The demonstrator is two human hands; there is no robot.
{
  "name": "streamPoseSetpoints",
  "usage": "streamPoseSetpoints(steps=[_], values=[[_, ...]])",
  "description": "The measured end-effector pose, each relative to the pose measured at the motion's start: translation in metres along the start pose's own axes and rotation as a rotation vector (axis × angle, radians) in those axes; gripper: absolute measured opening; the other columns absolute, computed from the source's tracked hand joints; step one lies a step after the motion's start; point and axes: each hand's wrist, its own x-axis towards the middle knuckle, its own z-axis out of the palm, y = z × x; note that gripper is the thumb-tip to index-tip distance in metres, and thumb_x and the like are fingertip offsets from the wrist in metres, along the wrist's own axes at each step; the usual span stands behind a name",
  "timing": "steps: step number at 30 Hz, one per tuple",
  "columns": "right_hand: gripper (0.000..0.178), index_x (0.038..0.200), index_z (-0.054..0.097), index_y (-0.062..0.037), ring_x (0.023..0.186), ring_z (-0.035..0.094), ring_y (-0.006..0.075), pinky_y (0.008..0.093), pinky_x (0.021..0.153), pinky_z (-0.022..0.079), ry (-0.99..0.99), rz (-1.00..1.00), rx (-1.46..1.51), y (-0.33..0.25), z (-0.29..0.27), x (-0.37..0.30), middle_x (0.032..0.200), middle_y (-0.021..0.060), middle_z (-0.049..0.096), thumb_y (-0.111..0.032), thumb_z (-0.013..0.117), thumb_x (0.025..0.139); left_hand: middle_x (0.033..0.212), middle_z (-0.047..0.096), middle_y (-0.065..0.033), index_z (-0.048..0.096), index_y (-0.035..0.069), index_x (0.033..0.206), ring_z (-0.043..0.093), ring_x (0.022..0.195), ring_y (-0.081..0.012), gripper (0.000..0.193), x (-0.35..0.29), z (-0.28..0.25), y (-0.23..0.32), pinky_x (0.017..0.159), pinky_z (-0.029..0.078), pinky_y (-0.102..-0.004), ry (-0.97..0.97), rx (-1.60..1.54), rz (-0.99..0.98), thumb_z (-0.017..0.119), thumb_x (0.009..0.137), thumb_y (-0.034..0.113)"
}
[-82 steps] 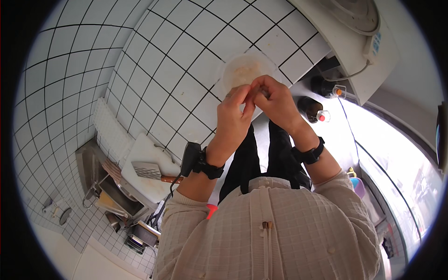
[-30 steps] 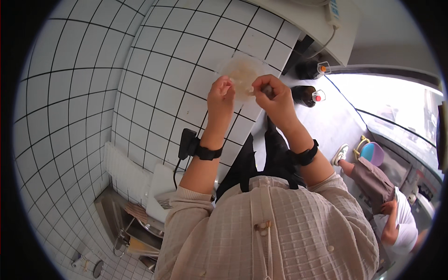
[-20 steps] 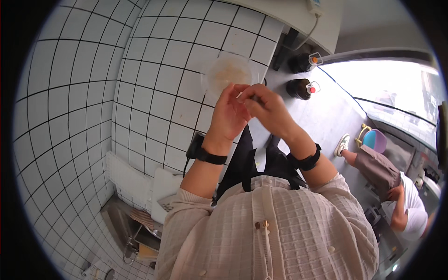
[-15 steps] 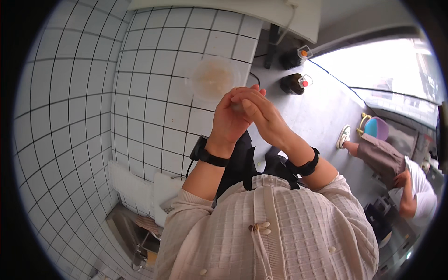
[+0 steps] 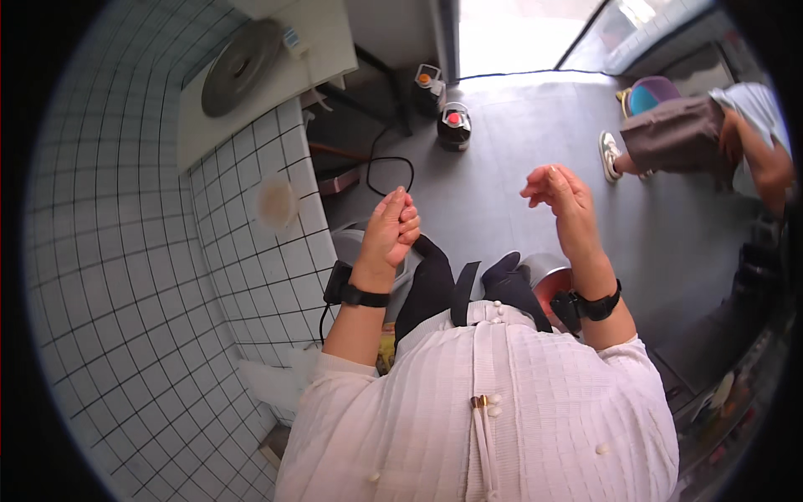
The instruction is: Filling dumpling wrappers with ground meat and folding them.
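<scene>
My left hand (image 5: 391,230) is raised near the edge of the white tiled counter (image 5: 242,167). Its fingers are curled in with the thumb pressed over them, and whatever lies inside is hidden. My right hand (image 5: 566,205) hangs in the air over the grey floor, well apart from the left. Loosely bent fingers with gaps between them show there, and no object is visible in it. A clear round bowl (image 5: 278,205) with pale brownish contents stands on the counter, left of my left hand and not touched by it.
A grey round lid (image 5: 242,67) lies on a white table (image 5: 326,42). Two dark jugs (image 5: 454,130) stand on the floor beside a black cable (image 5: 410,171). Near my legs is a metal pot (image 5: 548,269). At right, another person (image 5: 677,130) sits near a purple-and-blue basin (image 5: 648,94).
My hands, cupped together around something greyish before, have separated, the left staying left and the right moving right. The view has turned right, showing more floor and the doorway.
</scene>
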Motion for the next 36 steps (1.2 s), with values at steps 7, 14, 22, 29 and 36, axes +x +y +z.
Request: streamPoseSetpoints(steps=[7,14,22,29,36], values=[[0.032,0.095,0.064,-0.0019,0.077,0.06,0.0101,0.0254,0.069,0.048,0.416,-0.051,-0.016,0.008,-0.221,-0.148,0.081,0.0029,0.064,-0.028,0.047,0.103,0.058,0.034,0.0072,0.047,0.014,0.079,0.03,0.046,-0.0019,0.029,0.026,0.106,-0.11,0.039,0.023,-0.019,0.12,0.677,0.081,0.054,0.1,0.033],[0.028,0.093,0.064,-0.0028,0.075,0.059,0.0099,0.0247,0.066,0.047,0.902,-0.094,0.104,0.023,-0.351,-0.298,0.081,0.0022,0.064,-0.023,0.048,0.102,0.055,0.041,-0.0034,0.047,0.0,0.073,0.035,0.051,-0.0105,0.04,0.073,0.232,-0.255,0.046,0.03,-0.031,-0.235,1.761,0.644,0.05,0.102,0.027],[0.027,0.091,0.064,-0.0024,0.073,0.059,0.0094,0.024,0.064,0.046,1.389,-0.131,0.259,0.058,-0.451,-0.399,0.081,0.0026,0.064,-0.02,0.048,0.101,0.061,0.053,-0.0211,0.054,-0.003,0.077,0.05,0.054,-0.0364,0.039,0.153,0.42,-0.464,0.054,0.04,-0.045,-0.758,2.06,0.566,0.05,0.101,0.027],[0.025,0.092,0.064,-0.0009,0.073,0.059,0.0102,0.0246,0.064,0.046,1.642,-0.083,0.41,0.095,-0.558,-0.429,0.081,0.0041,0.064,-0.018,0.047,0.1,0.073,0.06,-0.0207,0.056,-0.002,0.081,0.055,0.063,-0.0358,0.038,0.238,0.542,-0.713,0.062,0.045,-0.0442,-1.167,2.03,0.344,0.044,0.1,0.028],[0.026,0.094,0.064,-0.0007,0.075,0.059,0.011,0.0248,0.066,0.045,1.812,0.0,0.547,0.076,-0.634,-0.452,0.081,0.0038,0.063,-0.019,0.047,0.101,0.066,0.057,-0.0142,0.057,-0.003,0.079,0.054,0.06,-0.0253,0.041,0.243,0.649,-0.861,0.059,0.043,-0.0392,-1.302,2.029,0.263,0.045,0.1,0.03]])
